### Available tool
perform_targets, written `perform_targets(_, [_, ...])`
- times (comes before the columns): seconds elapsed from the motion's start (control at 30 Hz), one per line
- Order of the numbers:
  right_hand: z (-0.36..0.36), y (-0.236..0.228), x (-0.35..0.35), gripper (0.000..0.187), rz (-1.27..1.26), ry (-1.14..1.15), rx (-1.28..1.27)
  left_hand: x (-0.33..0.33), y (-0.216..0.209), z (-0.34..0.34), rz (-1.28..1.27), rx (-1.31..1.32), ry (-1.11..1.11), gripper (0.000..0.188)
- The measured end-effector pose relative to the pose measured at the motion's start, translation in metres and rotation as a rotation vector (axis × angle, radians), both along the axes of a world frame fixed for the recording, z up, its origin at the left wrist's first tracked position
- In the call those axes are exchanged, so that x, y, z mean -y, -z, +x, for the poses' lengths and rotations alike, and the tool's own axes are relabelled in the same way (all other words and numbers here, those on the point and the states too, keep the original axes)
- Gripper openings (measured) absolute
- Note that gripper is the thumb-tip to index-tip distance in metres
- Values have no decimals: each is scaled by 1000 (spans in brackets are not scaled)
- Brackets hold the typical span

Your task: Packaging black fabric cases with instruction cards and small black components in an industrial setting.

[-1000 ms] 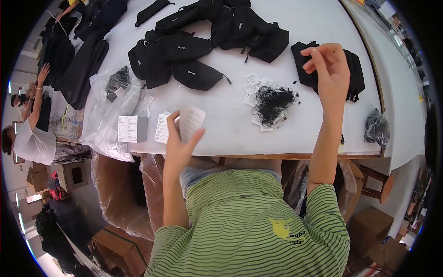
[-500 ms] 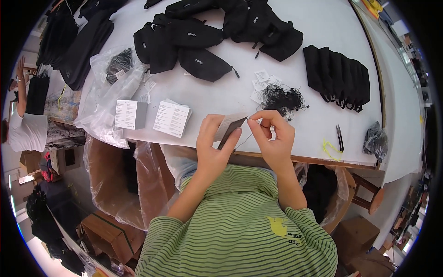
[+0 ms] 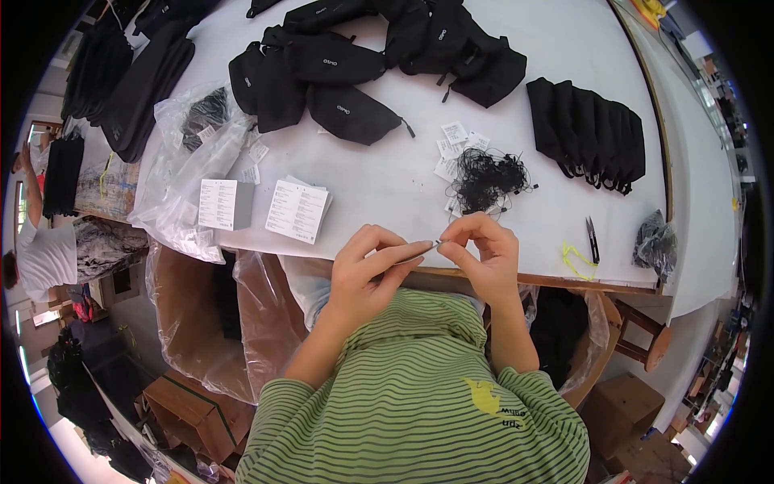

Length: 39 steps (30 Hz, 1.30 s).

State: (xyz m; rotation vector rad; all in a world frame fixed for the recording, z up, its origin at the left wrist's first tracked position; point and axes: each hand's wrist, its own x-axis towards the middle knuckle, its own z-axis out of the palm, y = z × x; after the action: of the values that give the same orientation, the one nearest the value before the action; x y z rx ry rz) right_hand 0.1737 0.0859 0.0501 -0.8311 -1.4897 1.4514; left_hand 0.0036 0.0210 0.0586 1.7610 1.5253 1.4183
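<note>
Just over the table's front edge, my left hand (image 3: pixel 369 262) pinches a thin hang tag (image 3: pixel 419 251), now turned nearly edge-on. At the tag's end, the thumb and fingertips of my right hand (image 3: pixel 486 256) press together on what looks like a thin black tag string, mostly hidden by the fingers. Beyond my right hand lies a tangled heap of black tag strings (image 3: pixel 488 179). White printed labels (image 3: pixel 453 145) are scattered beside it. To the left of my hands sit two stacks of printed cards, one nearer (image 3: pixel 297 210) and one farther left (image 3: pixel 218 203).
Black zip pouches (image 3: pixel 351 113) lie across the far table, with a row of black pouches (image 3: pixel 587 133) at right. Small snips (image 3: pixel 592 240) and a yellow cord (image 3: pixel 576 262) rest near the right front edge. A plastic-lined carton (image 3: pixel 193 315) stands below left; a person (image 3: pixel 48 250) is at far left.
Both hands have dropped slightly toward me. The tag has tipped from showing its face to nearly edge-on, and my right fingertips stay at its end.
</note>
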Motion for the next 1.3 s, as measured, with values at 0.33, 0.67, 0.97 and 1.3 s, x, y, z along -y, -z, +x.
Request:
perform_targets(0.33, [5, 1, 6, 13, 30, -182, 159, 0, 10, -8, -645, 679, 383, 10])
perform_targets(0.67, [10, 16, 0, 8, -471, -326, 1, -59, 36, -25, -338, 244, 205, 15])
perform_targets(0.97, [30, 25, 8, 8, -490, -218, -63, -145, 95, -106, 163, -706, -230, 20])
perform_targets(1.3, [46, 31, 11, 7, -527, -193, -13, -111, 68, -71, -476, 237, -127, 33])
